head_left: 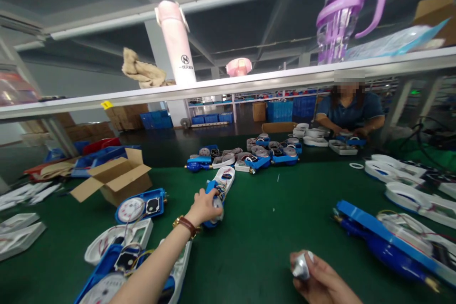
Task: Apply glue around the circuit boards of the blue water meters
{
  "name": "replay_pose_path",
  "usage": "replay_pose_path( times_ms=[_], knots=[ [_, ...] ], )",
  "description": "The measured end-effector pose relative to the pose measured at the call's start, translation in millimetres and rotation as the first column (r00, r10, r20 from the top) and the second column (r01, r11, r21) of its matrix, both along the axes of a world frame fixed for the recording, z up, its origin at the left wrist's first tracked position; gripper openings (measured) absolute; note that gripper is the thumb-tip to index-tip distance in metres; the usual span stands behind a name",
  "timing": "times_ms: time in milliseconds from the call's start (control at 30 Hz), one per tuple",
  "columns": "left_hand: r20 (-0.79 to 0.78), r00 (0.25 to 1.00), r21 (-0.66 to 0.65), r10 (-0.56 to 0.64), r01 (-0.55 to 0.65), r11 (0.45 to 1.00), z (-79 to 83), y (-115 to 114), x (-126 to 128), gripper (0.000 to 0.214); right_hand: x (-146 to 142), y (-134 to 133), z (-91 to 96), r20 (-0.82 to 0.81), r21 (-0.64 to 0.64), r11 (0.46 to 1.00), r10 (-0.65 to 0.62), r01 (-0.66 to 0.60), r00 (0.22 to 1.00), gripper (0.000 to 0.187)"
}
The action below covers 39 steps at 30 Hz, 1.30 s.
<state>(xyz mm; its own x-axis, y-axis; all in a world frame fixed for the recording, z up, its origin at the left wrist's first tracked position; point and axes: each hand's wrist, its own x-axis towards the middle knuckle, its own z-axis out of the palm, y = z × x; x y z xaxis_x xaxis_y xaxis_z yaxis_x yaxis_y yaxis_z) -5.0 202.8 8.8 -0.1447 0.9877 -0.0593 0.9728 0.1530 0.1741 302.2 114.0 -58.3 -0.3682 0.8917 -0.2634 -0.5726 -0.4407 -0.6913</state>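
My left hand [203,208], with a brown-strapped watch at its wrist, reaches to the middle of the bench. Its fingers are closed over a blue water meter [210,223] with a round dial, partly hidden under the hand. A white housing [225,178] with wires lies just beyond it. My right hand [320,278] is near the front edge, pinching a small silver metal piece with a tapered tip [302,267], perhaps a tube; its other end is hidden. Right of that hand lies a large blue water meter [388,242] with brass ends and an open, wired housing.
Green matting [256,242] covers the bench. More open meters [140,206] and an open cardboard box [123,178] stand left. Several meters [270,152] crowd the far side, where a person [351,109] works. Overhead, a shelf [213,88] carries a pink bottle [176,42] and purple jug [338,23].
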Motion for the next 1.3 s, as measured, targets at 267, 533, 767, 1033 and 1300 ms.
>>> replay_pose_path(
  times_ms=[267, 533, 767, 1033, 1300],
  knots=[
    [0.169, 0.944, -0.076, -0.284, 0.300, 0.951, 14.8, -140.1, 41.2, 0.053, -4.6, 33.6, 75.8, 0.082, 0.258, 0.965, 0.024, -0.045, 0.996, 0.032],
    [0.072, 0.987, 0.015, -0.141, 0.141, 0.990, -3.2, -227.2, 41.0, 0.056, -18.6, 72.9, 69.7, 0.185, 0.141, 0.962, 0.205, -0.232, 0.961, 0.018],
    [0.105, 0.993, 0.121, -0.047, 0.034, 0.992, -22.9, -216.8, 23.5, 0.053, -1.7, -0.9, 55.0, 0.070, -0.011, 0.964, 0.268, -0.267, 0.961, 0.022],
    [-0.003, 0.988, 0.121, -0.155, 0.154, 0.981, -24.2, -201.7, 19.0, 0.056, -2.6, -73.2, 61.1, -0.171, -0.132, 0.970, 0.178, -0.202, 0.969, 0.018],
    [-0.003, 0.753, -0.013, -0.658, 0.658, 0.753, 4.4, -181.8, 103.1, 0.025, -0.3, -48.3, 48.2, -0.125, -0.057, 0.998, -0.018, 0.011, 0.992, 0.021]
  ],
)
